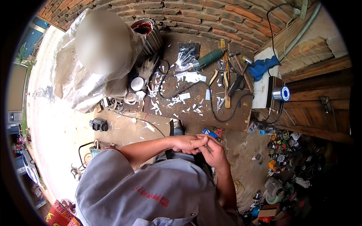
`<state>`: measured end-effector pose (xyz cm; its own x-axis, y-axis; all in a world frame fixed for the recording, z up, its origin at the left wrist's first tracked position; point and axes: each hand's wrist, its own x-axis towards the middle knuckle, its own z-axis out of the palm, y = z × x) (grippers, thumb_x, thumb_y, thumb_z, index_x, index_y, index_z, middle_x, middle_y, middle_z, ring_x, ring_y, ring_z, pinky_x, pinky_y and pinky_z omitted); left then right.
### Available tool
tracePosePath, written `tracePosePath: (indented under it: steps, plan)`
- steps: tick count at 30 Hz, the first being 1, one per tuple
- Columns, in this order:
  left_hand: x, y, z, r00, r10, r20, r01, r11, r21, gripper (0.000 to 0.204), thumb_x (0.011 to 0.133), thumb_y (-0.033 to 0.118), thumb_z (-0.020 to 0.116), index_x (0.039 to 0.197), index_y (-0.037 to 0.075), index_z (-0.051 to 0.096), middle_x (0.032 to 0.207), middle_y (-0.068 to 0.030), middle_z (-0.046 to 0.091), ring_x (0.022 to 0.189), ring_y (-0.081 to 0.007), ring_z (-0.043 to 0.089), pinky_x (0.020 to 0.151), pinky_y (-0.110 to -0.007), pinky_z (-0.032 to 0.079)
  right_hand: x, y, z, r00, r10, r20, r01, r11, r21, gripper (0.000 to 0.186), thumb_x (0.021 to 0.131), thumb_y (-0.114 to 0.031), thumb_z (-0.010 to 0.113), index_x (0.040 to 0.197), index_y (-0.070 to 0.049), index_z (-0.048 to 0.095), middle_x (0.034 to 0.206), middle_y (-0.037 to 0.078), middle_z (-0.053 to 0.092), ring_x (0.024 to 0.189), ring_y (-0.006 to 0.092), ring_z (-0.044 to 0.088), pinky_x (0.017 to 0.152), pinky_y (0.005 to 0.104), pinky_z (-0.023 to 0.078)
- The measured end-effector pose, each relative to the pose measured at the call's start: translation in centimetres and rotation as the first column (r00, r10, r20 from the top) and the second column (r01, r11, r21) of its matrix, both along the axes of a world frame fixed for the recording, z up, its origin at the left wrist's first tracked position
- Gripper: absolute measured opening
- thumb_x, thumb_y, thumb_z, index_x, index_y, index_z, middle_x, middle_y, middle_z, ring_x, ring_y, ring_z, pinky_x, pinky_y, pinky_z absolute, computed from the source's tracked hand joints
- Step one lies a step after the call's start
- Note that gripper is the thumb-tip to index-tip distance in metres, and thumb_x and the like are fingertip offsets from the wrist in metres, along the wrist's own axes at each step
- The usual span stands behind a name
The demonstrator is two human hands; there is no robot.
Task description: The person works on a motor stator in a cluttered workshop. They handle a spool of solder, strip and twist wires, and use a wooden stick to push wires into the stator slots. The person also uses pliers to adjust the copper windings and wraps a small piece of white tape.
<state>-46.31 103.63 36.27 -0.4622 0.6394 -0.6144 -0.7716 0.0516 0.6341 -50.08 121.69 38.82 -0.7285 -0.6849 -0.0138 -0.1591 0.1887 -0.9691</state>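
Close to my body, in front of my grey shirt, my two hands meet fingertip to fingertip. My left hand (187,144) is closed, its thumb pressed toward the right hand's fingers. My right hand (213,151) is closed too, its thumb and fingers bent in against the left. Whatever lies between them, if anything, is too small or hidden to make out. Just beyond the fingers shows a small blue packet (210,133), with something red beside it; I cannot tell whether the hands touch it.
White paper scraps (192,77) litter the brown workbench (188,103). On it lie a green power tool (210,59), pliers (214,77), a hammer (241,69) and scissors (218,109). A solder spool (281,93) stands at the right edge. Plastic sheeting (66,75) hangs left; mixed parts pile up lower right.
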Motion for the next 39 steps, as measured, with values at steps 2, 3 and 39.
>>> tracePosePath:
  steps: [2,3,39]
  plan:
    - [0.5,1.6,0.4,0.998,0.034,0.059,-0.034,0.999,-0.01,0.074,0.082,0.085,0.026,0.072,0.014,0.046,0.061,0.008,0.03,0.049,-0.0037,0.024,0.041,-0.022,0.016,0.4,2.0,-0.2,0.998,0.003,-0.067,0.001,0.998,0.058,0.021,0.091,-0.009,0.064,0.108,0.003,0.063,0.106,0.018,0.066,0.095,0.0336,0.066,0.08,0.0363,0.052]
    - [0.8,2.5,0.6,0.997,0.028,0.074,-0.025,0.999,-0.032,0.074,0.085,0.084,0.025,0.069,0.014,0.043,0.06,0.0078,0.028,0.049,-0.0038,0.022,0.041,-0.022,0.015,0.9,2.8,-0.3,0.993,-0.045,-0.107,0.047,0.999,0.021,0.015,0.091,-0.009,0.065,0.101,0.002,0.064,0.095,0.017,0.067,0.085,0.034,0.066,0.071,0.0369,0.053]
    - [-2.5,14.3,-1.5,0.653,0.757,-0.004,-0.756,0.652,-0.061,0.043,0.099,0.042,0.055,0.069,0.011,0.053,0.057,0.0042,0.047,0.044,-0.0061,0.035,0.039,-0.025,0.026,1.9,6.4,-0.4,0.762,-0.434,-0.481,0.604,0.744,0.286,0.013,0.092,-0.013,0.055,0.096,-0.004,0.064,0.075,0.019,0.067,0.066,0.0427,0.064,0.058,0.0513,0.051]
